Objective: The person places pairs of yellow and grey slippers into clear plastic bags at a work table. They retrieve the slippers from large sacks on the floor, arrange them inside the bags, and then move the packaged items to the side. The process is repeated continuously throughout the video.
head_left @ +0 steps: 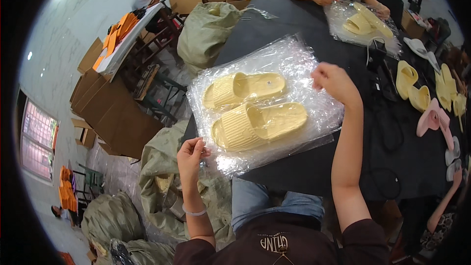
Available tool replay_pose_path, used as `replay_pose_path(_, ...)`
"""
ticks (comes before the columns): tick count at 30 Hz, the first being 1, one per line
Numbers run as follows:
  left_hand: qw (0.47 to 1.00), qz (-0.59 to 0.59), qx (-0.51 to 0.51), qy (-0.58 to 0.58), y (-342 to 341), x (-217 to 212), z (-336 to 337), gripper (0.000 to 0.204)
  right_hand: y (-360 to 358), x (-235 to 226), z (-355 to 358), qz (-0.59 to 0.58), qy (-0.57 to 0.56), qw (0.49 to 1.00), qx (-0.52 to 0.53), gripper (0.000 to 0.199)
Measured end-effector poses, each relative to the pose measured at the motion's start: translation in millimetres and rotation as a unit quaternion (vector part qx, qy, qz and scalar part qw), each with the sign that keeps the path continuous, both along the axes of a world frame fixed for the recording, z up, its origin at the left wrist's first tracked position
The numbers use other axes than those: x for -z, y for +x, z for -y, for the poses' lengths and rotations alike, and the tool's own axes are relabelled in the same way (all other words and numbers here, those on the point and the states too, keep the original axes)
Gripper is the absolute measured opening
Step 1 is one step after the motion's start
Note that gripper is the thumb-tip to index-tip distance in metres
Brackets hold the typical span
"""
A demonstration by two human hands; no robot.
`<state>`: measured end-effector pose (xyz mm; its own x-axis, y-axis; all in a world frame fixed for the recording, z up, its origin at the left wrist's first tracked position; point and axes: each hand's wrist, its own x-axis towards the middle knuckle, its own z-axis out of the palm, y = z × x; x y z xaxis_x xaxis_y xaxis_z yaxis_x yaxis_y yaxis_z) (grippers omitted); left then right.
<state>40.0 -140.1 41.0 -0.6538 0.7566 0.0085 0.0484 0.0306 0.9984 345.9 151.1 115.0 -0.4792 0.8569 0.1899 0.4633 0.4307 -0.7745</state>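
My left hand (190, 154) and right hand (334, 82) each pinch the bag (294, 61) at the table's (304, 167) near edge, slippers (255, 108) inside; I'd keep the film taut and level.

Both hands (191, 154) pinching clear bag (294, 64), yellow slippers (257, 122) inside

bag (299, 64): clear thin plastic film, glossy, crinkled, pinched in grip of left hand (192, 153) & right hand (333, 82)
slippers (257, 123): btw the two grips, pale yellow foam-like plastic, matt, ribbed straps
desk (314, 162): under grips, black, matt, smooth
sacks (162, 176): below left grip, grey-green woven, dull, rough
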Motion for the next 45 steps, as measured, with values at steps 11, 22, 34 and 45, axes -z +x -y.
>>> replay_pose_path(11,0.954,-0.240,-0.038,-0.176,42,-16,16,0.016,-12,12,-23,-0.170,0.043,0.971,0.160,0.034)
replay_pose_path(22,0.892,-0.437,-0.042,-0.113,-19,-55,-46,0.026,20,51,-38,-0.435,-0.336,0.804,-0.227,0.030)
replay_pose_path(34,0.926,-0.300,0.053,-0.224,-116,-10,-171,0.033,-45,41,-4,0.004,-0.271,0.884,-0.381,0.066)
replay_pose_path(45,0.914,-0.340,-0.219,-0.016,-102,36,-162,0.025,-42,52,-25,-0.151,-0.313,0.872,-0.346,0.042)
